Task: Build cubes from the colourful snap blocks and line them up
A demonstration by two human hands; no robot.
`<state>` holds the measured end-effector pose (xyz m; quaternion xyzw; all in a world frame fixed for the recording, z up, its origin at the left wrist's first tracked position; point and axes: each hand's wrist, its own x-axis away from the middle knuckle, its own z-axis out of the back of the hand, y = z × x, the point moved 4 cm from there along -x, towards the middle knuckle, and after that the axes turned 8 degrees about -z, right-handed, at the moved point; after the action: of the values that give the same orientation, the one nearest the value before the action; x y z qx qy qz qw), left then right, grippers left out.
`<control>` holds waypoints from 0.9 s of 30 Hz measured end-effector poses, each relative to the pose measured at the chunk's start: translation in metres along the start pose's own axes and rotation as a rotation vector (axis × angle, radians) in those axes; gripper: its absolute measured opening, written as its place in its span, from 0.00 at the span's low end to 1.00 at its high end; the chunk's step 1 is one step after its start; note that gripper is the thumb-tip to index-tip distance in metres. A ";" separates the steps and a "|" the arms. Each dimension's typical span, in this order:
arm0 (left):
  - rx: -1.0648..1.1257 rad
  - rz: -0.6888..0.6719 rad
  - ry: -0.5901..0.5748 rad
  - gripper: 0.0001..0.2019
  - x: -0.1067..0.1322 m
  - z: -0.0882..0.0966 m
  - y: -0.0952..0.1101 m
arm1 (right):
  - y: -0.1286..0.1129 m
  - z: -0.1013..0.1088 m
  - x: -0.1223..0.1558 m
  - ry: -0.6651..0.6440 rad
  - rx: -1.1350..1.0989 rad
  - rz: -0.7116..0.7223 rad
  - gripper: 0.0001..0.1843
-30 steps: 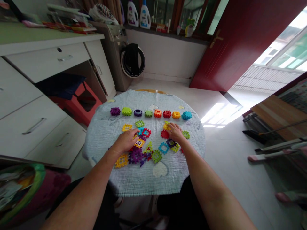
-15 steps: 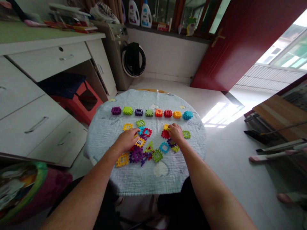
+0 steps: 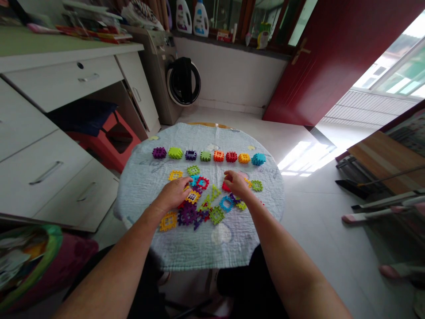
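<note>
My left hand (image 3: 175, 193) rests at the left side of a heap of plastic interlocking pieces, fingers stretched out and apart over it. Beside its fingertips are a yellow window piece (image 3: 192, 196), a red square frame (image 3: 202, 182) and a blue piece (image 3: 194, 180). My right hand (image 3: 236, 183) hovers with bent fingers apart above a red piece (image 3: 226, 186), with nothing visible between them. Close by lie a blue frame (image 3: 227, 204), a green square (image 3: 256, 185) and a green triangle (image 3: 215, 192). Purple pieces (image 3: 188, 214) lie nearer me.
Along the far side of the cloth-covered round table (image 3: 206, 252) runs a row of assembled blocks, from a purple block (image 3: 159, 153) to a blue block (image 3: 258, 159). A red stool (image 3: 116, 137) and white drawers (image 3: 49, 168) stand left; a bin (image 3: 66, 261) is at lower left.
My right hand has shifted slightly left, and a green triangle now shows between the hands. A yellow piece now shows to the right of my right hand. My left hand has stayed in place.
</note>
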<state>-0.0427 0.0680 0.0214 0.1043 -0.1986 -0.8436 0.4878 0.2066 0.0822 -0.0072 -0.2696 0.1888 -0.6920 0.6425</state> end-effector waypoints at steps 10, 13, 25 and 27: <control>0.009 -0.011 0.005 0.20 -0.001 -0.002 -0.003 | 0.040 0.006 -0.005 0.047 0.400 -0.021 0.23; -0.003 -0.009 -0.009 0.20 0.000 -0.003 -0.005 | 0.035 0.001 -0.003 0.038 0.435 0.000 0.18; -0.143 0.005 0.040 0.20 0.000 -0.002 -0.022 | 0.030 -0.013 -0.005 0.025 0.416 0.182 0.25; -0.198 0.024 0.032 0.20 0.002 -0.003 -0.026 | 0.028 -0.016 -0.004 0.008 0.420 0.184 0.25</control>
<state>-0.0631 0.0772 0.0070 0.0666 -0.1079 -0.8514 0.5090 0.2189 0.0819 -0.0368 -0.1089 0.0669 -0.6557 0.7441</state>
